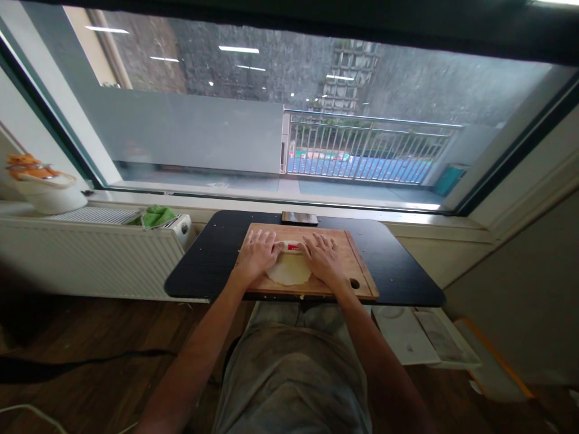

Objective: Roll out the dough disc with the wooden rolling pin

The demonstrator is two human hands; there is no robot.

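Both hands lie over a pale rolling pin (293,246) with a red label, its ends hidden under the palms. My left hand (259,256) is open, fingers stretched forward and the thumb pointing in at the pin. Likewise open, my right hand (324,256) rests with spread fingers on the other side of the label. Below the pin, a flat, roughly round sheet of dough (289,270) spreads toward my body. It lies on a wooden cutting board (339,241) with a groove and a dark hole near its right front corner.
The board sits on a black table (402,277); a phone-like flat object (299,218) lies behind it. On the left, a white radiator (113,253) carries a green cloth (157,216) and a white pot (49,191). A large window (226,138) fills the back. White trays (402,334) stand low at right.
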